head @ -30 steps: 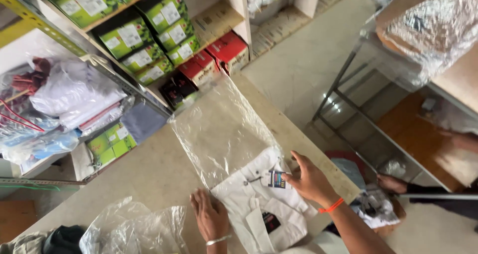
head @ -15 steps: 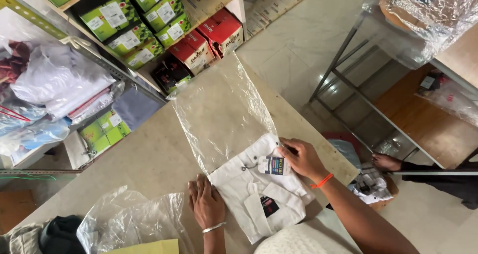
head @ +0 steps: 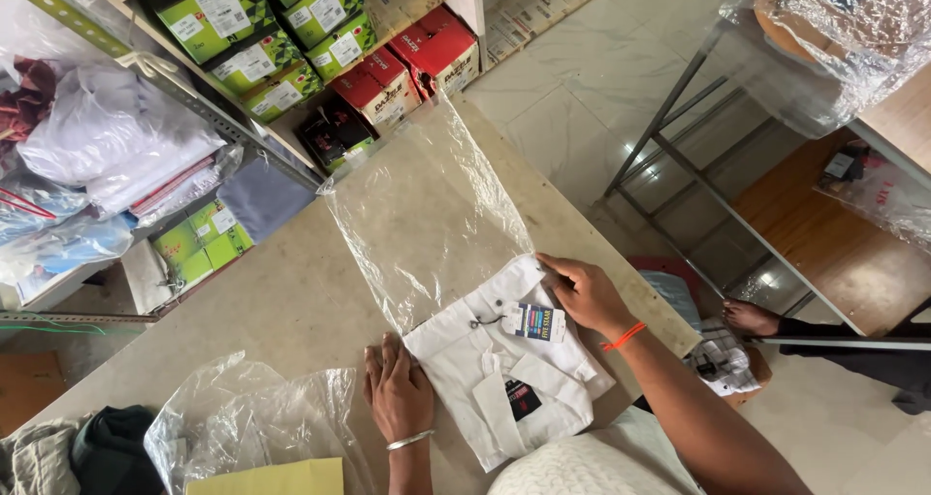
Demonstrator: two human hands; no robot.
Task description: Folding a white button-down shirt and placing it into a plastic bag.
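Folded white shirt lies on the table, long axis running 11 to 5 o'clock, collar end inside the clear bag. Right hand apparently pinches its 1 o'clock corner; left hand presses flat, grasping nothing, at 9 o'clock.

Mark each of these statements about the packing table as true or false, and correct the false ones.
1. The left hand lies flat on the table beside the folded white garment. True.
2. The right hand holds the garment's far corner at the mouth of the clear plastic bag. True.
3. The garment is wholly inside the bag. False: only its far edge reaches the bag's opening, and most of it lies outside.
4. The right wrist wears a silver bangle. False: it wears an orange band; the silver bangle is on the left wrist.
5. The boxes on the shelf are all blue. False: they are green, red and black.
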